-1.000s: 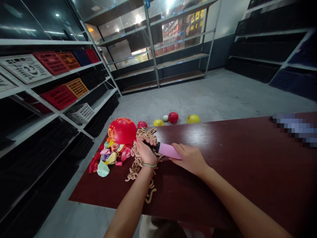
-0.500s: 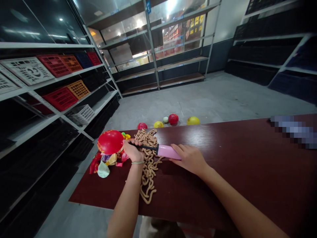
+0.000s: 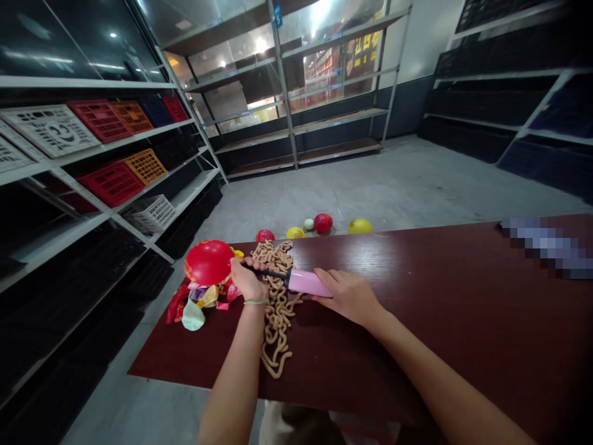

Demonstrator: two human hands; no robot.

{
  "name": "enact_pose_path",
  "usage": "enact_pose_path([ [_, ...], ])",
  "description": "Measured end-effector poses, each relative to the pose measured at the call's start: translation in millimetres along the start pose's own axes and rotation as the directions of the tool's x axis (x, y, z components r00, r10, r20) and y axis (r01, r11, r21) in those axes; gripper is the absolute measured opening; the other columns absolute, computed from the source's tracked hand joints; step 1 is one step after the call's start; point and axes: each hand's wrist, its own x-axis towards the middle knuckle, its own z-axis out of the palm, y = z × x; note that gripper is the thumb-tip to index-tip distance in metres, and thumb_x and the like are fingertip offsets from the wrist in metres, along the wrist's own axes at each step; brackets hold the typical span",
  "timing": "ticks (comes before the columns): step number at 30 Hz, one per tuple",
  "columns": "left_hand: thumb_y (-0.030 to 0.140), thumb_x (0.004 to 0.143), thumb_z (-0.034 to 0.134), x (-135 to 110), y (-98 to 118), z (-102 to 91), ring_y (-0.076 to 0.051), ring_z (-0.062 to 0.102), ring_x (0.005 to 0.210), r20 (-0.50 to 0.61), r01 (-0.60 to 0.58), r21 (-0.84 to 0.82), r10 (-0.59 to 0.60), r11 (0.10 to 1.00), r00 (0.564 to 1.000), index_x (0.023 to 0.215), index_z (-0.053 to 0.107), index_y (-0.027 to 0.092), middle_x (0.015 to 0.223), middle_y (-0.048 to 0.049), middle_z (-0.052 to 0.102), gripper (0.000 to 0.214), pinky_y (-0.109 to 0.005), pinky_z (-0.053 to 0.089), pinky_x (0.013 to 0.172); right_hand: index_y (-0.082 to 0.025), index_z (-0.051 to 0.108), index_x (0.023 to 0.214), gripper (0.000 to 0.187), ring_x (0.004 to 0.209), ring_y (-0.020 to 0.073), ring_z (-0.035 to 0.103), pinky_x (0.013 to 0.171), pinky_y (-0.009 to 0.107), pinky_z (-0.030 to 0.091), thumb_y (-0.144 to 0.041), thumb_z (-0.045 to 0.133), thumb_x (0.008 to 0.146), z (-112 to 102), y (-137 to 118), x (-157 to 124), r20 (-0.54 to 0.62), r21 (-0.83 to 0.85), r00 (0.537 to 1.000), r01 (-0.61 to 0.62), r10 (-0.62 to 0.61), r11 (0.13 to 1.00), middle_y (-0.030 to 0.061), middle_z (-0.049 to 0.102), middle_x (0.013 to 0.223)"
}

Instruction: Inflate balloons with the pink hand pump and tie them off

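Observation:
A pink balloon pump (image 3: 306, 282) with a black shaft spans between my hands, above the table. My right hand (image 3: 347, 293) wraps round its pink barrel. At the black nozzle end, my left hand (image 3: 248, 279) is closed on the pump and on the neck of an inflated red balloon (image 3: 208, 262). Fingers hide where balloon and nozzle meet. Beneath the balloon lies a heap of limp balloons (image 3: 210, 298) in red, yellow, purple and pale green. A pile of tan, rope-like long balloons (image 3: 277, 321) runs under the pump and beside my left wrist.
The dark red table (image 3: 417, 321) carries a blurred-out object (image 3: 546, 244) at its right. Past its far edge, inflated balloons in red (image 3: 323, 223), yellow (image 3: 360, 226) and pale green lie on the floor. Shelves with plastic crates (image 3: 109, 183) stand at left; a metal rack (image 3: 296, 127) stands behind.
My right hand and the pink barrel have shifted slightly left, toward my left hand, shortening the visible black shaft. The red balloon sits slightly higher and to the right.

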Motion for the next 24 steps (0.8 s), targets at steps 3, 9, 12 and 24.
enact_pose_path([
  [3, 0.030, 0.087, 0.049, 12, 9, -5.7, -0.006, 0.037, 0.042, -0.030, -0.059, -0.027, 0.058, 0.998, 0.998, 0.077, 0.036, 0.022, 0.057, 0.0080, 0.036, 0.019, -0.019, 0.029, 0.044, -0.017, 0.053, 0.129, 0.056, 0.081, 0.0218, 0.062, 0.069, 0.032, 0.035, -0.060, 0.048, 0.093, -3, 5, -2, -0.016, -0.043, 1.000, 0.004, -0.004, 0.999, 0.0087, 0.068, 0.097],
  [9, 0.032, 0.089, 0.047, -12, -9, 4.2, -0.006, 0.036, 0.042, 0.006, -0.052, 0.010, 0.052, 0.999, 0.999, 0.076, 0.034, 0.022, 0.058, 0.0083, 0.035, 0.022, -0.020, 0.029, 0.044, -0.017, 0.054, 0.125, 0.051, 0.081, 0.0218, 0.062, 0.068, 0.031, 0.034, -0.056, 0.051, 0.093, 3, 4, -3, 0.013, -0.015, 0.999, -0.044, 0.044, 0.999, 0.0082, 0.068, 0.095],
  [12, 0.032, 0.089, 0.047, -35, -26, 14.6, -0.007, 0.039, 0.043, 0.107, 0.001, 0.052, -0.006, 0.999, 0.994, 0.075, 0.036, 0.021, 0.057, 0.0072, 0.039, 0.021, -0.022, 0.033, 0.045, -0.017, 0.054, 0.125, 0.050, 0.083, 0.0222, 0.063, 0.070, 0.031, 0.036, -0.054, 0.054, 0.091, 5, 4, -4, 0.020, 0.014, 0.996, -0.082, 0.081, 0.997, 0.0089, 0.068, 0.098],
  [24, 0.030, 0.091, 0.045, 6, 3, -2.7, -0.008, 0.037, 0.042, 0.039, -0.039, -0.022, 0.040, 0.999, 0.998, 0.077, 0.037, 0.022, 0.056, 0.0072, 0.037, 0.018, -0.021, 0.029, 0.043, -0.018, 0.051, 0.132, 0.059, 0.082, 0.0212, 0.062, 0.069, 0.032, 0.035, -0.063, 0.045, 0.093, 5, 1, 1, 0.002, 0.009, 1.000, -0.002, 0.002, 1.000, 0.0074, 0.067, 0.095],
])
